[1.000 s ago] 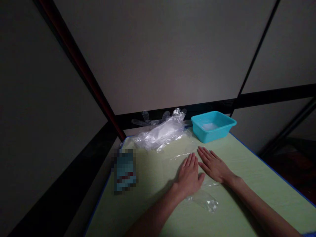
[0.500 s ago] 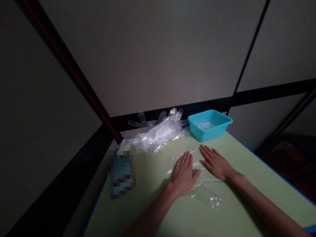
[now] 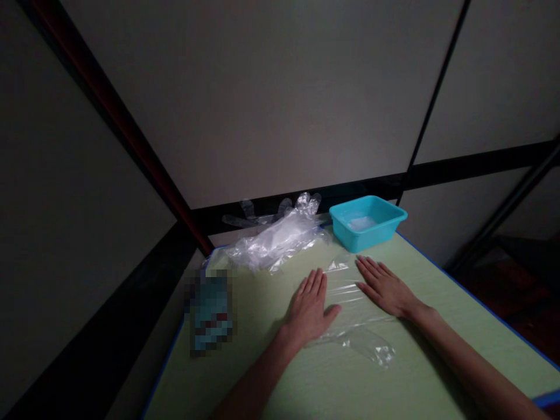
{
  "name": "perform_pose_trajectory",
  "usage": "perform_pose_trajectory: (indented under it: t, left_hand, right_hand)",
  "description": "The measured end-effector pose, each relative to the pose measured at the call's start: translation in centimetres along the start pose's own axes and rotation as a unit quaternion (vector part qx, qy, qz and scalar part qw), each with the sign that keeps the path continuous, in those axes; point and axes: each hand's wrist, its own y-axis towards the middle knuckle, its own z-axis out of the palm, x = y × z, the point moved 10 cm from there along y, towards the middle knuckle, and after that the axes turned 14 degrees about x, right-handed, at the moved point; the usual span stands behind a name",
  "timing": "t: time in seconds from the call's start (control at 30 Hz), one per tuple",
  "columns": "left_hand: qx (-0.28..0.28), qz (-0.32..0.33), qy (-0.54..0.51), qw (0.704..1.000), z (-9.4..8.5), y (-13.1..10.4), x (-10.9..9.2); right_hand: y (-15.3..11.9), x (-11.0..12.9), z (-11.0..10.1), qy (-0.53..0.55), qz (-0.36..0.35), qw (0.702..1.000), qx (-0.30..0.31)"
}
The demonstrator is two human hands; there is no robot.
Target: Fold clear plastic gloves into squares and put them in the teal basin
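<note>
A clear disposable plastic glove (image 3: 350,294) lies spread flat on the pale green table (image 3: 262,373). My left hand (image 3: 309,306) rests palm down on its left side, fingers stretched out and thumb apart. On the right side of the glove lies my right hand (image 3: 382,287), also flat and open, its fingertips just below the blue basin. Parts of the glove under both palms are hidden. Between the hands the film shows straight creases, and its crumpled end reaches toward the front of the table.
A heap of clear plastic gloves (image 3: 280,239) lies along the back edge, against the wall. Right of it stands a turquoise basin (image 3: 367,230) with something whitish inside. A blurred-out teal packet (image 3: 210,312) sits at the left edge. Blue trim (image 3: 464,286) borders the table.
My left hand has slid left across the glove, away from my right hand, uncovering more of the film between them. My right hand stays nearly in place.
</note>
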Motion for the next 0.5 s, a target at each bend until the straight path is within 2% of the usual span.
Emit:
perform_pose_trajectory:
  t: [0.23,0.5]
  left_hand:
    - [0.004,0.002,0.004,1.000,0.0,-0.7,0.5]
    - [0.001,-0.001,0.020,1.000,0.0,-3.3,2.4]
  right_hand:
    - [-0.1,1.0,0.0,-0.004,0.011,1.000,0.003]
    - [0.6,4.4,-0.1,0.007,0.001,1.000,0.006]
